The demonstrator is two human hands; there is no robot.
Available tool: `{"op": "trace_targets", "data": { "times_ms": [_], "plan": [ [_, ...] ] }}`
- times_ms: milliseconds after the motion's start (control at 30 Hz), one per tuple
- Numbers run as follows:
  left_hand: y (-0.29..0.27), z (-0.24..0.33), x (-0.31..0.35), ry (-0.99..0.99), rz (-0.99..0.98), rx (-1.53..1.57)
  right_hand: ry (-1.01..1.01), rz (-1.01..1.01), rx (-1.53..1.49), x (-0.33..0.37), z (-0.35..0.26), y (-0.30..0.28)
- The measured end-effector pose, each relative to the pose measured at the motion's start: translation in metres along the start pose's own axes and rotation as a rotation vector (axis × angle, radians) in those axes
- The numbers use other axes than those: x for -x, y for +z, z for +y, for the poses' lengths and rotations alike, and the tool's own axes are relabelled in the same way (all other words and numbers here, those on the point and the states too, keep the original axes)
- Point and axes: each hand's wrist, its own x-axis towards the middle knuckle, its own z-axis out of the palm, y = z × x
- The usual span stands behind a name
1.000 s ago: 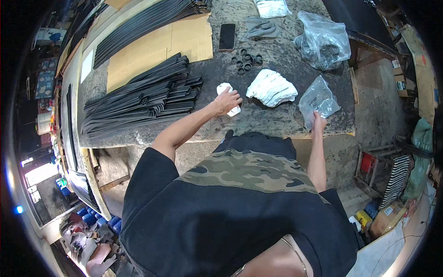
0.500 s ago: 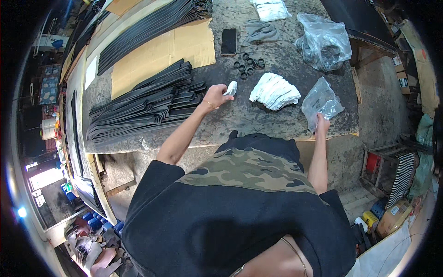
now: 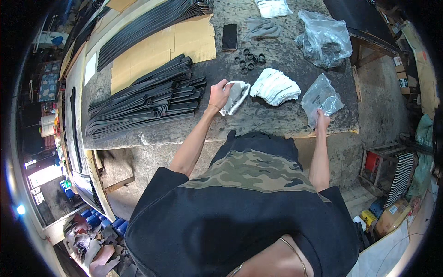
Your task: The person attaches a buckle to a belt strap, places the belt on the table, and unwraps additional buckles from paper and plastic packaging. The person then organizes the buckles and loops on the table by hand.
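My left hand [image 3: 218,95] is closed on a folded white-and-grey cloth piece [image 3: 236,98], held low over the dark worktable, just right of a pile of black strips [image 3: 157,99]. Immediately to the cloth's right lies a stack of white folded cloth pieces [image 3: 275,87]. Further right, my right hand [image 3: 322,119] grips the near edge of a flat clear plastic bag [image 3: 321,94] that rests on the table. Several small black rings [image 3: 249,61] are clustered beyond the white stack.
A phone [image 3: 229,37] lies left of the rings, beside a cardboard sheet [image 3: 168,44]. More black strips [image 3: 157,25] are behind. A grey cloth [image 3: 263,28], another white stack [image 3: 273,8] and a large crumpled clear bag [image 3: 324,39] occupy the far side. The table's edge [image 3: 304,135] is nearest me.
My left hand has moved slightly toward me and right; the cloth in it now shows more of its folded grey-and-white face. The ring cluster looks smaller. My right hand has stayed on the bag.
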Motion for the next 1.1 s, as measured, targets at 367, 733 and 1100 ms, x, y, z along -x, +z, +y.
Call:
{"op": "trace_targets", "data": {
  "times_ms": [367,733,1100],
  "plan": [
    [-0.059,0.059,-0.018,0.029,0.019,0.113,0.017,-0.039,-0.04,0.002,-0.007,0.004],
    [-0.111,0.105,-0.016,-0.123,0.167,0.58,-0.333,-0.136,0.053,0.048,-0.06,0.0],
    [-0.026,-0.035,0.069,-0.62,0.29,0.875,-0.71,-0.232,0.593,0.131,-0.089,-0.01]
  ]
}}
